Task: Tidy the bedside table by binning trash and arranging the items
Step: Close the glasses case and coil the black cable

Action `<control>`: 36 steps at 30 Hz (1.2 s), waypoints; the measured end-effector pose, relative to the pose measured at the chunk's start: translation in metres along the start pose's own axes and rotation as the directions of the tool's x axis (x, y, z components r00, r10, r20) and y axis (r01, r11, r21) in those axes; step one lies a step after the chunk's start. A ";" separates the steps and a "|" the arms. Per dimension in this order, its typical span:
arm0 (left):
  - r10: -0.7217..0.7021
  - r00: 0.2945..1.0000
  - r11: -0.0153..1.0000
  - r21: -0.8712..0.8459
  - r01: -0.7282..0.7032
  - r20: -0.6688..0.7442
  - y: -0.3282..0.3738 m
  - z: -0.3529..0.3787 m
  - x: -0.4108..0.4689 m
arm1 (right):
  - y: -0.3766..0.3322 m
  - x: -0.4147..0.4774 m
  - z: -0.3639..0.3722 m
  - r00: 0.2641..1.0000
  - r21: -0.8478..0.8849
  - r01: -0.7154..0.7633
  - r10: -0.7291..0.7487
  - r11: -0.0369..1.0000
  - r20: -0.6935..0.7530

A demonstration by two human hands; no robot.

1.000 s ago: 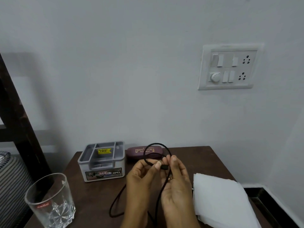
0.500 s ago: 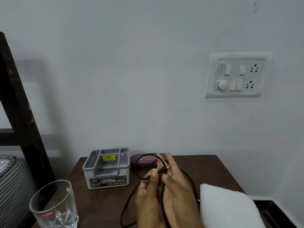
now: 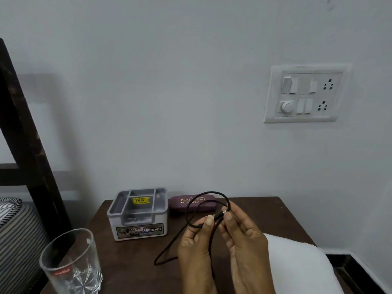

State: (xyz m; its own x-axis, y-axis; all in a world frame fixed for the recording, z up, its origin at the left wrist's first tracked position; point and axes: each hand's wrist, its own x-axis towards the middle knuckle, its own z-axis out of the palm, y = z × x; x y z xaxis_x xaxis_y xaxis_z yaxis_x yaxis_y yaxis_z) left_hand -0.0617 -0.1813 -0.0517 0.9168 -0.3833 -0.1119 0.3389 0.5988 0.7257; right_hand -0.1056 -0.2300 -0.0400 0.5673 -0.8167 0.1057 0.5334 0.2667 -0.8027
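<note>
Above the dark wooden bedside table (image 3: 261, 213), both hands hold a thin black cable (image 3: 188, 211) that is bent into a loop. My left hand (image 3: 197, 249) pinches the loop's lower part between thumb and fingers. My right hand (image 3: 244, 240) pinches the cable near its metal plug end. The rest of the cable trails down to the tabletop at the left of my hands. A grey compartment organiser (image 3: 139, 213) stands at the back left, with a maroon spectacle case (image 3: 193, 202) beside it against the wall.
A clear drinking glass (image 3: 72, 266) stands at the table's front left corner. White folded tissue paper (image 3: 297, 266) lies at the front right. A switchboard (image 3: 303, 94) is on the wall at right. A dark bed frame (image 3: 27, 145) and striped bedding (image 3: 17, 230) are at left.
The loop has been drawn wider and sits higher in front of the spectacle case. My hands shifted slightly apart, and the view tilted a little.
</note>
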 end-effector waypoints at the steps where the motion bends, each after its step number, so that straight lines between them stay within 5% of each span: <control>1: 0.004 1.000 1.000 -0.002 -0.004 0.015 0.001 0.001 0.000 | -0.003 0.000 0.000 0.999 -0.030 0.040 -0.040 0.999 -0.001; 4: 0.029 0.999 0.998 0.045 -0.031 0.038 0.006 0.005 -0.004 | -0.006 0.001 -0.002 0.993 -0.119 0.107 -0.113 0.987 -0.045; 10: 0.156 0.985 0.963 0.210 -0.167 0.070 0.003 0.005 -0.005 | -0.002 -0.009 0.006 0.984 0.045 0.101 -0.093 0.994 -0.154; 15: 0.209 0.976 0.941 0.258 -0.219 0.066 0.003 0.002 -0.001 | -0.008 -0.010 0.006 0.998 0.061 -0.009 0.013 0.998 -0.054; 23: 0.056 0.994 0.980 0.185 -0.072 0.090 0.001 -0.002 0.005 | -0.007 0.002 -0.009 1.000 -0.249 -0.001 0.000 0.969 -0.006; 27: -0.029 0.983 0.990 0.141 0.004 0.180 0.005 -0.003 0.006 | -0.011 0.002 -0.015 0.965 -0.380 -0.086 0.171 0.921 0.197; 32: -0.156 0.935 0.971 0.222 0.087 0.318 0.012 -0.009 0.010 | -0.014 0.002 -0.017 0.970 -0.292 -0.168 0.211 0.942 0.122; 36: -0.001 0.957 0.881 0.452 -0.137 0.291 0.014 -0.010 0.009 | -0.015 0.001 -0.009 0.989 -0.127 -0.138 0.144 0.982 0.033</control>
State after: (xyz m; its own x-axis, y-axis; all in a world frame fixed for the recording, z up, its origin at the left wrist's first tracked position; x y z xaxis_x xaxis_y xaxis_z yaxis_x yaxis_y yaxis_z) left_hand -0.0465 -0.1691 -0.0498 0.8154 -0.5718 0.0902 0.0773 0.2620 0.9620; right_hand -0.1189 -0.2391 -0.0332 0.6582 -0.7528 0.0084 0.3660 0.3102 -0.8774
